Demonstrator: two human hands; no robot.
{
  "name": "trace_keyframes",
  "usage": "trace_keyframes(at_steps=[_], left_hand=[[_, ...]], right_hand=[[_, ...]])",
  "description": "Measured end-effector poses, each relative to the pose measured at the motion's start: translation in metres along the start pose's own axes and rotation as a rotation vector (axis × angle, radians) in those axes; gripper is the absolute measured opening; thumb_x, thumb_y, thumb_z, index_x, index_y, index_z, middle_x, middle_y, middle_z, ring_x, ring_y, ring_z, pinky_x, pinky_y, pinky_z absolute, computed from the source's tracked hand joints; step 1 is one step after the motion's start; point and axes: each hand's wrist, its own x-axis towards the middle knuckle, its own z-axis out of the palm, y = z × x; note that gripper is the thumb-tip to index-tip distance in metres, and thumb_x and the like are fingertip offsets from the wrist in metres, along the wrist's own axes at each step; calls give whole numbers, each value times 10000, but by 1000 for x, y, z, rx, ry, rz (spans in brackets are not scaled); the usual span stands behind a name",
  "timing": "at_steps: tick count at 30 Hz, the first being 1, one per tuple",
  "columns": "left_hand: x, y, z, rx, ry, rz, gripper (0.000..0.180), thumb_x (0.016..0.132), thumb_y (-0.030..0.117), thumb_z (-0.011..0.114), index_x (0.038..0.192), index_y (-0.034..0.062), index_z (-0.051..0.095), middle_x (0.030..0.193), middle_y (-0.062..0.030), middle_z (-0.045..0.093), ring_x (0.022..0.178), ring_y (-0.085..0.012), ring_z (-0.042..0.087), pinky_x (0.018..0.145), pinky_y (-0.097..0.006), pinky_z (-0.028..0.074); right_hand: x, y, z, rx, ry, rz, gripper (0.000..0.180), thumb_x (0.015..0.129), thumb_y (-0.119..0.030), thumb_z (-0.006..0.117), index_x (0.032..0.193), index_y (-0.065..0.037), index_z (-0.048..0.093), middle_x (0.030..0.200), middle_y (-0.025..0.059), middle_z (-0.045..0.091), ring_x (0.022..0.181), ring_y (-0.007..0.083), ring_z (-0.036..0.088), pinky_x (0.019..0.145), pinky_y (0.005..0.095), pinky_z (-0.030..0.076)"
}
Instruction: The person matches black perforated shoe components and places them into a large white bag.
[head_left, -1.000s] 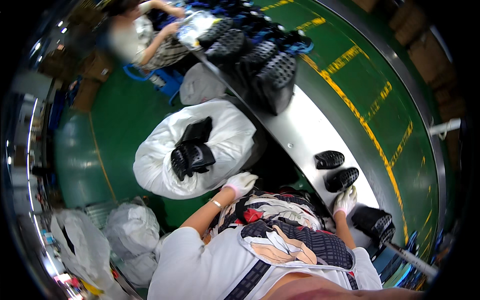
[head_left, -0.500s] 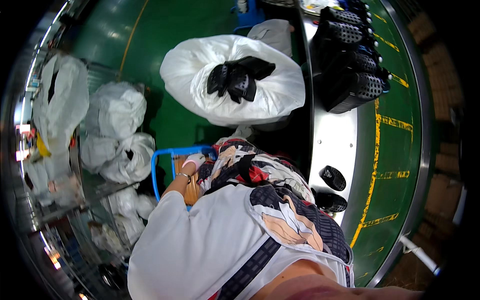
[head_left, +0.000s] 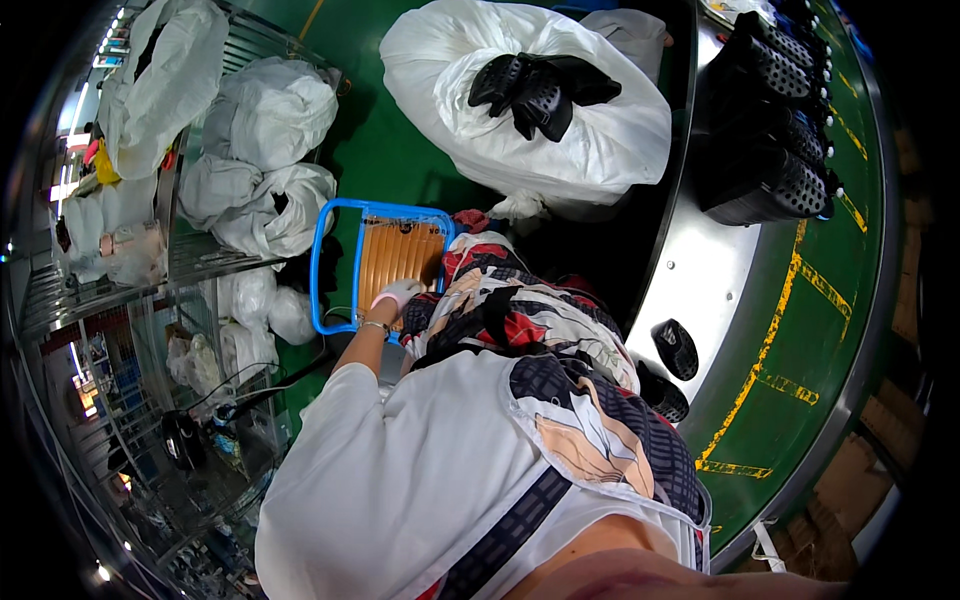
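My left hand [head_left: 398, 293], in a white glove with a pink cuff, reaches down to a low chair [head_left: 400, 255] with a blue frame and tan slats. It is over the chair's near part, against my patterned apron [head_left: 500, 300]; its fingers are too hidden to show their pose. My right hand is out of sight. Right of my lap, a black clog-like shoe [head_left: 676, 349] with small holes sits on the steel bench top, with a second one [head_left: 662, 395] just nearer.
Ahead stands a large white sack [head_left: 430, 90] with several black perforated pieces [head_left: 540, 95] on top. Rows of black perforated shoes [head_left: 770, 175] stand on the steel bench [head_left: 690, 270]. At left, a metal rack [head_left: 240, 262] bears white bags [head_left: 275, 115]. A green surface with yellow lines lies beyond the bench.
The view has shifted, so the sack and bench sit higher and further right. More of the chair's slats show, and my left hand is now nearer the chair's near side.
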Motion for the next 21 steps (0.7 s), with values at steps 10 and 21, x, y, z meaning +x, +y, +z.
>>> trace_keyframes(at_steps=[10,21], left_hand=[[-18,-34,-32,21,430,-219,446,895,292,508,1263,48,571,1337,-216,520,1254,-379,460,1087,-407,351],[0,-133,-94,-162,749,-490,484,862,262,575,1298,56,534,1314,-258,489,1126,-421,541,951,-448,461]], right_hand=[[3,-32,0,19,-112,-18,475,913,-312,536,1303,-44,497,1360,177,484,1192,365,494,973,392,434],[25,-110,-33,21,-172,-32,469,913,-313,536,1297,-45,503,1344,177,496,1182,363,502,966,389,436]])
